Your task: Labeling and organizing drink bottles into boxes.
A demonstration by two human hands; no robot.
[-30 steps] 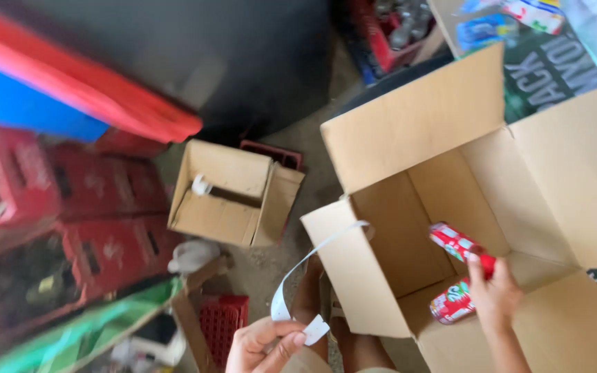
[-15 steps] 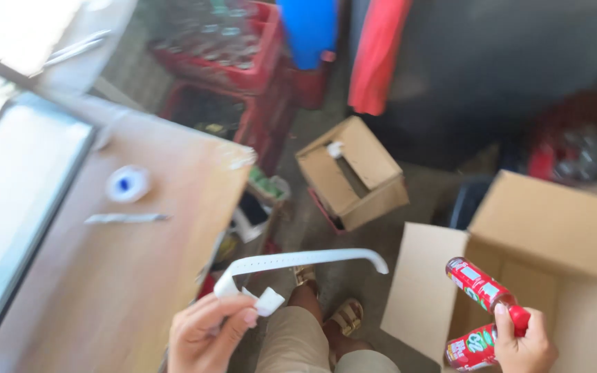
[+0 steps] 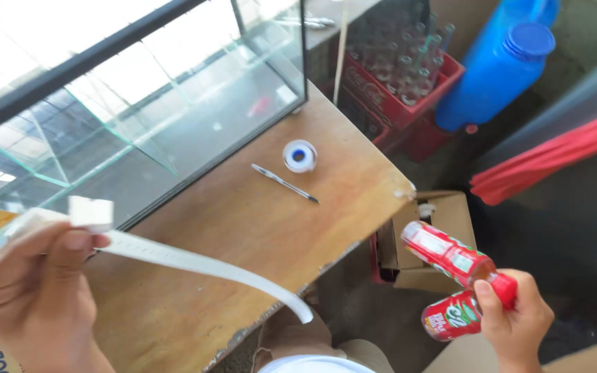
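Lower left: left hand (image 3: 32, 293) pinches one end of a white plastic strap (image 3: 202, 264), which arcs over the wooden table (image 3: 243, 228), free end clear. Lower right: right hand (image 3: 513, 318) clamps 2 red-labelled bottles (image 3: 450, 259) by their caps.

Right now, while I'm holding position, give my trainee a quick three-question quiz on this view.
1. True or false: the right hand holds two red bottles by their capped ends.
2. What does the left hand hold? A) a pen B) a long white strip C) a roll of tape
3. Which two small things lie on the wooden table beside the glass case?

Key
1. True.
2. B.
3. A white tape roll with a blue centre, and a slim pen, a little apart.
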